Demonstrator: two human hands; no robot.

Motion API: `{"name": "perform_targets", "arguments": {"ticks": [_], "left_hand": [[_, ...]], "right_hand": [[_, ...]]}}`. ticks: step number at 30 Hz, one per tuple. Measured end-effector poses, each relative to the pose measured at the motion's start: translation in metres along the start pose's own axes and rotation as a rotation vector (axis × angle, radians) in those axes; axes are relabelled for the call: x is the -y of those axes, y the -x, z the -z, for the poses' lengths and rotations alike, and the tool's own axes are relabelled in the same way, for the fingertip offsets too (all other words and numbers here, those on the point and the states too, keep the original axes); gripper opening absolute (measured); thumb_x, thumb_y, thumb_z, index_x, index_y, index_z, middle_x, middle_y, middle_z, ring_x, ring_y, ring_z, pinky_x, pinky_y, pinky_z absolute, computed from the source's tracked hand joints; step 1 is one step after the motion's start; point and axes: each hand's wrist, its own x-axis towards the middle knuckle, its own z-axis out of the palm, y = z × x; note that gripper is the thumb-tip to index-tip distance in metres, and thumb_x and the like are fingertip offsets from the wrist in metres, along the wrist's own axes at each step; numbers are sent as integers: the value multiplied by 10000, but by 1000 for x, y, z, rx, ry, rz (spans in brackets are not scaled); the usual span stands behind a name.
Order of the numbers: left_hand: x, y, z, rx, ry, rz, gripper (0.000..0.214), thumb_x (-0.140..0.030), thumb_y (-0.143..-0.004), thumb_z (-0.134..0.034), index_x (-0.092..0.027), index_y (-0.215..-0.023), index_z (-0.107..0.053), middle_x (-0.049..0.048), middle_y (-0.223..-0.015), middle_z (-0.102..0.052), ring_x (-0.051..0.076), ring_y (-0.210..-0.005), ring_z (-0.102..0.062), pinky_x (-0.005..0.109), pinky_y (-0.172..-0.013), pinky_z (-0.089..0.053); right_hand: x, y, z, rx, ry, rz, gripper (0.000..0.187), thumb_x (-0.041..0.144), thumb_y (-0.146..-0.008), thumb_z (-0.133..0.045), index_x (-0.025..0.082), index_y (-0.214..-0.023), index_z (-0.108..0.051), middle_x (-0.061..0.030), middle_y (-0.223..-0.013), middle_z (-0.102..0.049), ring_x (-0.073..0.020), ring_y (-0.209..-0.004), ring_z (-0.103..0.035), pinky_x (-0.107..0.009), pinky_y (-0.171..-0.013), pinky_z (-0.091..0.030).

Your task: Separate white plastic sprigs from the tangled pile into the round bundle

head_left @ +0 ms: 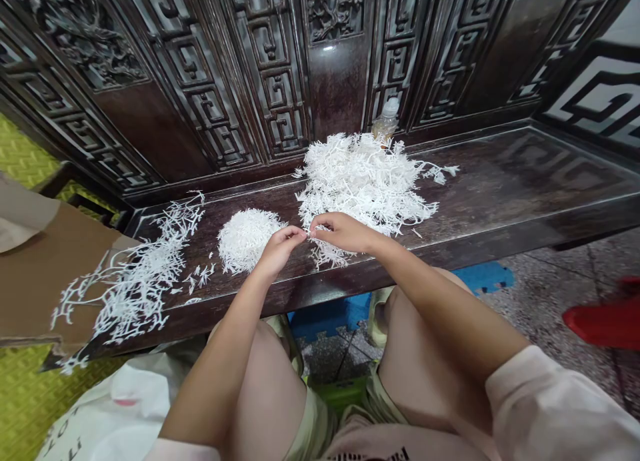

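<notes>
Close together above the bench's front part, my two hands meet at their fingertips. My left hand (281, 246) is closed in a pinch; whatever sits between its fingers is too small to make out. My right hand (343, 231) is closed too, its thumb and forefinger on a white branched plastic piece, partly hidden by the fingers. Just behind and under the right hand spreads a large heap of white branched plastic pieces (363, 177). Left of my left hand lies a rounded pile of small white pieces (250, 239). Farther left, bare white plastic stems (145, 277) lie tangled.
The dark wooden bench (500, 187) has a carved back (340, 81). A clear bottle (386, 119) with a white cap stands behind the heap. Cardboard (65, 274) and a white bag (125, 401) are at left. A red object (605, 321) stands on the floor at right.
</notes>
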Motion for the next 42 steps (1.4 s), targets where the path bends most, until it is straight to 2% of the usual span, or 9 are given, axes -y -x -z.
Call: {"name": "perform_targets", "arguments": {"ticks": [6,10,13,19,25,29,34,39,42], "left_hand": [[3,-1,-3,6,13,49,248,-387,-677,-518,-162,-746,-597,-12,-611,-488,93,-569,-392,218,-548,-284],[-1,2,-5,69,8,-17,302,-414,-674,-537,-173,-845,-598,3,-737,-545,104,-669,-450,211,-602,-317],[-3,3,-6,67,-14,-25,343,-416,-687,-535,-184,-936,-580,16,-816,-559,118,-733,-468,214,-642,-333],[-5,5,-5,30,-78,-15,428,-417,-728,-492,-227,-1111,-497,11,-782,-534,117,-692,-454,221,-637,-334],[-5,4,-6,79,-94,-35,310,-423,-735,-471,-195,-910,-587,5,-774,-533,111,-689,-451,213,-642,-332],[0,2,-7,12,-129,-75,357,-405,-740,-473,-214,-1036,-531,-7,-713,-503,107,-651,-437,216,-623,-329],[1,2,-9,16,-179,-154,247,-376,-738,-471,-187,-862,-572,-2,-729,-516,109,-667,-447,216,-642,-338],[0,2,-11,-45,-199,-183,309,-333,-736,-472,-205,-1010,-532,-19,-654,-474,107,-632,-438,219,-644,-348],[0,3,-11,-48,-235,-185,261,-321,-729,-464,-184,-928,-564,-11,-651,-485,110,-624,-435,221,-621,-343]], "right_hand": [[-3,0,-2,9,17,7,165,243,-776,-431,163,-793,-574,-23,-827,-588,-127,-775,-509,-252,-711,-354],[-4,0,-3,13,24,6,190,266,-785,-424,164,-813,-581,-25,-826,-592,-129,-776,-511,-254,-714,-358],[-4,-1,-3,9,10,-6,206,278,-789,-419,161,-823,-585,-32,-838,-592,-131,-784,-512,-258,-719,-362],[0,-2,-3,-14,-30,-44,202,274,-785,-418,153,-809,-579,-39,-850,-584,-132,-789,-512,-265,-727,-365],[0,-3,-3,-36,-43,-44,184,263,-772,-428,153,-774,-575,-25,-806,-574,-130,-777,-505,-264,-731,-358],[-2,-3,-5,-47,-52,-66,198,284,-771,-425,153,-774,-572,-21,-790,-568,-130,-759,-498,-266,-717,-355],[-3,-4,-5,-44,-72,-71,207,294,-763,-422,150,-758,-570,-15,-749,-559,-127,-732,-490,-261,-700,-351],[-3,-4,-6,-56,-99,-79,192,284,-745,-432,150,-751,-568,-16,-770,-562,-125,-733,-488,-256,-694,-348],[-2,-5,-6,-42,-142,-105,189,276,-738,-429,147,-738,-567,-9,-733,-553,-113,-692,-474,-245,-668,-344]]}}
